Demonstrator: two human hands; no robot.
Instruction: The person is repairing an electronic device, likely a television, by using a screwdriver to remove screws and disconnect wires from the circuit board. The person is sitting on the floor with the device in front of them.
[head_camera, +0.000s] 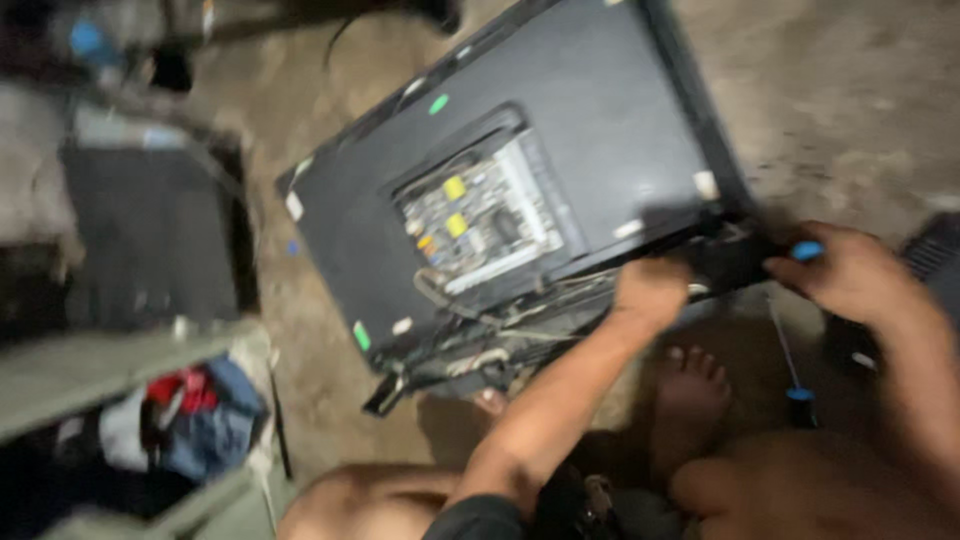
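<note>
Black panel (560, 150) lies face-down, circuit board (480, 215) exposed.

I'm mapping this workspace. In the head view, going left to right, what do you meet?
Box of cloth scraps → circuit board in the dark panel → left hand → right hand with a blue-tipped tool.

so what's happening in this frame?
A person sits on the ground over a flat black panel lying back-side up, with an exposed circuit board in its centre. Their left hand presses on the panel's lower edge, by loose wiring. Their right hand grips a blue-tipped tool at the panel's corner. The frame is blurred, so finer detail is unclear.
</note>
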